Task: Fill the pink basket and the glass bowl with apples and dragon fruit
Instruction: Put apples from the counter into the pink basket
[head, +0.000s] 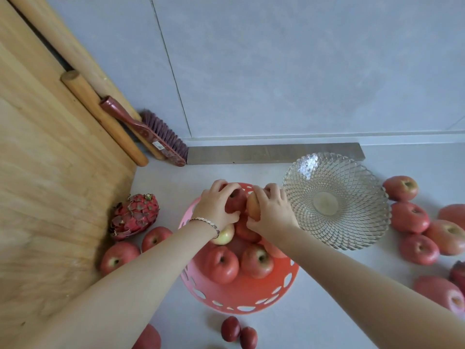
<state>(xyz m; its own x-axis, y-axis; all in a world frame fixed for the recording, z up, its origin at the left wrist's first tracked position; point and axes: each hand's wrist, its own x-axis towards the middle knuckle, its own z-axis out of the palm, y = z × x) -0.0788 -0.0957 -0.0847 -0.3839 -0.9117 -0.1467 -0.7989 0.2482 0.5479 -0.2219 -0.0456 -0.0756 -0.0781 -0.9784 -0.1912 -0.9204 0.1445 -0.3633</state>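
The pink basket [241, 295] sits in the middle of the counter with several red apples [221, 264] in it. Over its far side my left hand [217, 204] grips a red apple [236, 200], and my right hand [271, 210] grips a paler apple [253, 205] beside it. The glass bowl [337, 200] stands to the right of the basket with nothing in it. A dragon fruit [134, 216] lies left of the basket, two apples [119, 256] in front of it. Several more apples [410, 217] lie to the right of the bowl.
A large wooden board [50, 185] and rolling pins [100, 117] lean at the left, with a red brush [151, 134] against them. A metal strip [274, 152] lies along the tiled wall. Small dark red fruits [237, 332] sit near the front edge.
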